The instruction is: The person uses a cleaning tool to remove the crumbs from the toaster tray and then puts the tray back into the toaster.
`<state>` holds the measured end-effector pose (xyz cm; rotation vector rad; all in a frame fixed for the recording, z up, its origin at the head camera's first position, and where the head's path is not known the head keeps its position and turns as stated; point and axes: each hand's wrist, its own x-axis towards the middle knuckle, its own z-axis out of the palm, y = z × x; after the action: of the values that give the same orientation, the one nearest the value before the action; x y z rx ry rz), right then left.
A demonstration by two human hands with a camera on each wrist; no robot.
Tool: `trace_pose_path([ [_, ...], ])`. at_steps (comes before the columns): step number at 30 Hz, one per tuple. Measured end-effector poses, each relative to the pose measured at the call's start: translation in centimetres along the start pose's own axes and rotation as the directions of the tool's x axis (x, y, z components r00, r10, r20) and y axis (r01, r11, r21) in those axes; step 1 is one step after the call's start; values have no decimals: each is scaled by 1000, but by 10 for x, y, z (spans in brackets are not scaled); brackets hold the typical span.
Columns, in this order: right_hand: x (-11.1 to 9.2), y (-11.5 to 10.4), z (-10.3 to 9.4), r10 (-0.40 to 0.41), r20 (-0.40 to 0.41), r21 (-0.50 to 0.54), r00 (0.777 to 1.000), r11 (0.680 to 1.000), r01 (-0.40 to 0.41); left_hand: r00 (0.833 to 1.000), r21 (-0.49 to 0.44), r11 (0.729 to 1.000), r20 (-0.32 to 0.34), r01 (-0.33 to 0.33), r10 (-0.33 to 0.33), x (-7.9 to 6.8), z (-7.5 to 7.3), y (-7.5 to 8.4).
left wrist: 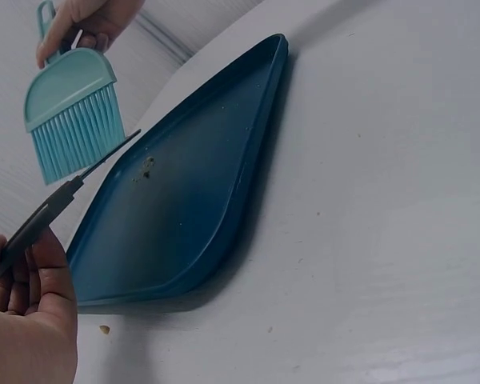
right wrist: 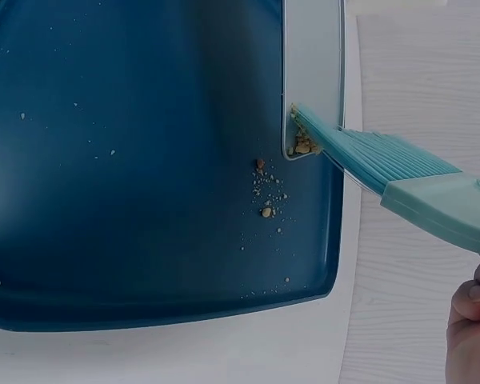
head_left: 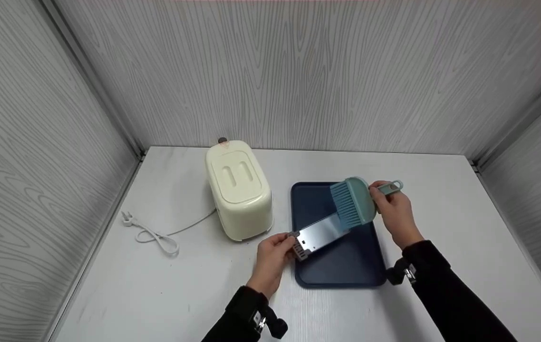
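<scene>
My left hand (head_left: 272,259) pinches the grey end of a metal crumb tray (head_left: 322,232), which it holds tilted above a dark blue serving tray (head_left: 342,270). The right hand (head_left: 395,213) grips the handle of a teal brush (head_left: 353,202). The brush's bristles (right wrist: 384,156) touch the far end of the crumb tray, where a clump of crumbs (right wrist: 304,146) sits at the edge. Below that end, loose crumbs (right wrist: 266,212) lie scattered on the blue tray.
A cream toaster (head_left: 242,190) with a closed lid stands left of the blue tray. Its white cord and plug (head_left: 156,235) lie on the table farther left. One crumb (left wrist: 105,329) rests on the table beside the tray. Panels wall the back and sides.
</scene>
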<state>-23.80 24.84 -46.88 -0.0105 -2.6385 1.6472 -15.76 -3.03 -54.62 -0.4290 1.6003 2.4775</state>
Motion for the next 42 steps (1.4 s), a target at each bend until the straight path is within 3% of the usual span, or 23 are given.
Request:
trace_pose_path([
  [4, -6, -12, -2, 0, -10, 4, 1000, 1000, 0, 1000, 0, 1000, -11, 9, -9, 0, 1, 1],
  [11, 5, 12, -3, -8, -53, 23, 999, 1000, 9, 1000, -14, 1000, -16, -1, 0, 1, 1, 1],
  [25, 0, 0, -5, -58, -149, 90, 987, 993, 72, 1000, -12, 1000, -24, -20, 20, 1, 1, 0],
  [32, -5, -9, 3, -112, -80, 183, 991, 975, 125, 999, -1, 1000, -32, 0, 0, 1, 1, 1],
  [42, -17, -17, 20, -127, 60, 289, 990, 952, 105, 999, 7, 1000, -44, -5, 5, 0, 1, 4],
])
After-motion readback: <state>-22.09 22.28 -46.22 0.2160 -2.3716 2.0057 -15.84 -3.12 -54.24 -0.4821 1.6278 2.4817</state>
